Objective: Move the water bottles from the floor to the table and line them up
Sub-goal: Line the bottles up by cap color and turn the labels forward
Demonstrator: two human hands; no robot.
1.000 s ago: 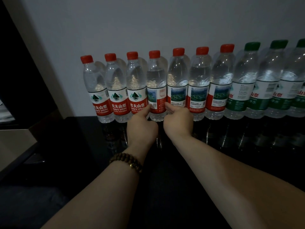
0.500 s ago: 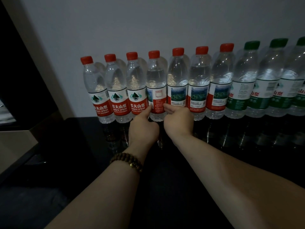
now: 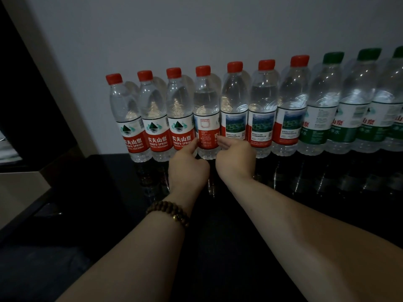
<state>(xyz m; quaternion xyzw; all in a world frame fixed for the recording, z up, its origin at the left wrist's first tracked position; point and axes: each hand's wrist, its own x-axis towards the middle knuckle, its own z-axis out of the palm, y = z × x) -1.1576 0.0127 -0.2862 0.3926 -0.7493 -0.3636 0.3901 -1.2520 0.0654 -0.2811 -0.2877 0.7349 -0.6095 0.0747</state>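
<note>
My left hand [image 3: 188,168] and right hand [image 3: 236,159] pinch the fourth bottle [image 3: 206,118] at its label from either side; since a second ago its label has rotated. It stands upright in the bottle row [image 3: 294,110] along the table's [image 3: 218,247] far edge, against the wall [image 3: 196,29].

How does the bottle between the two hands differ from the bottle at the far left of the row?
The bottle between the hands shows fine print on its label; the far-left bottle shows the logo and big name. The left hand and right hand touch its sides with a light grip; nothing touches the far-left bottle. Both are upright, clear, with red caps.
</note>
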